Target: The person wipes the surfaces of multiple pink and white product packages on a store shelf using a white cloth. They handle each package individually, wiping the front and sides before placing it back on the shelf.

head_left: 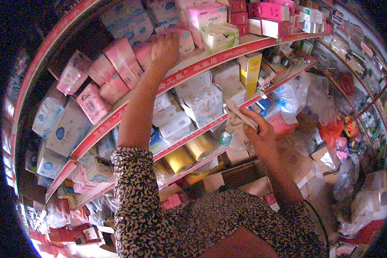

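Note:
My left hand [165,47] reaches onto the upper shelf [219,55], among pink packs that look like tissue. Its fingers lie against or just in front of a pink pack [186,41]; blur hides whether they grip it. My right hand [260,127] is lower and to the right, pinching a crumpled beige cloth [237,116] in front of the middle shelf's red edge. To the left of my left arm, more pink packs [121,61] sit stacked and tilted. A green-and-white pack [220,37] stands to the right of my left hand.
White packs [201,104] and a yellow box [251,72] fill the middle shelf. Yellow rolls [179,159] lie below it. Grey-white cartons [67,129] stand at the left. Plastic bags [292,93] bulge at the right, near a red bag [331,130]. Pink boxes [271,11] line the top right.

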Action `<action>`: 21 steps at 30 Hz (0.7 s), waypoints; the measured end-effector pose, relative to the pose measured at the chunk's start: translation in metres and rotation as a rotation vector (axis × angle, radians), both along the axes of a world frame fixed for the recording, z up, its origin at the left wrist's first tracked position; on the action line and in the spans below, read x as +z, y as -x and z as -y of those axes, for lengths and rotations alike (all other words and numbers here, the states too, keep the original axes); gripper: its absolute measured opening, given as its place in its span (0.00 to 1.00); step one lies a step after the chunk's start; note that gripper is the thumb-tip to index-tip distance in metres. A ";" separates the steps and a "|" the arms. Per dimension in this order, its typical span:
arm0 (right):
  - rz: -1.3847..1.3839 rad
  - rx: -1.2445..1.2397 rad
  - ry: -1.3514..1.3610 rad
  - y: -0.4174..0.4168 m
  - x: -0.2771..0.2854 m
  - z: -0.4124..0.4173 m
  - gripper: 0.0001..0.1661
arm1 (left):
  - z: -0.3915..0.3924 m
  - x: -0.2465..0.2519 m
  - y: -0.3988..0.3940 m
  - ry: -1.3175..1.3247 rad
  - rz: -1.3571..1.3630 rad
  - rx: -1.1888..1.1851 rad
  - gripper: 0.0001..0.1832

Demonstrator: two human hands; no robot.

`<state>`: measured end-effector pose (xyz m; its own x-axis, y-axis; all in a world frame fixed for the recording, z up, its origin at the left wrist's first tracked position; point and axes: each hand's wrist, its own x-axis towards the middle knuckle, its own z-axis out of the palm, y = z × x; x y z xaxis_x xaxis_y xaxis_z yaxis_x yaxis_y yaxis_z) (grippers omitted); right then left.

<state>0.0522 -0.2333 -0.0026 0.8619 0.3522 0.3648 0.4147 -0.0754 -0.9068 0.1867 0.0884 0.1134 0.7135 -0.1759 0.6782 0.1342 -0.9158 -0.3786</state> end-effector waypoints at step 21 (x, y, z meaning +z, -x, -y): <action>-0.028 0.029 -0.032 0.000 -0.010 -0.004 0.25 | -0.066 0.066 0.027 0.108 -0.313 0.117 0.15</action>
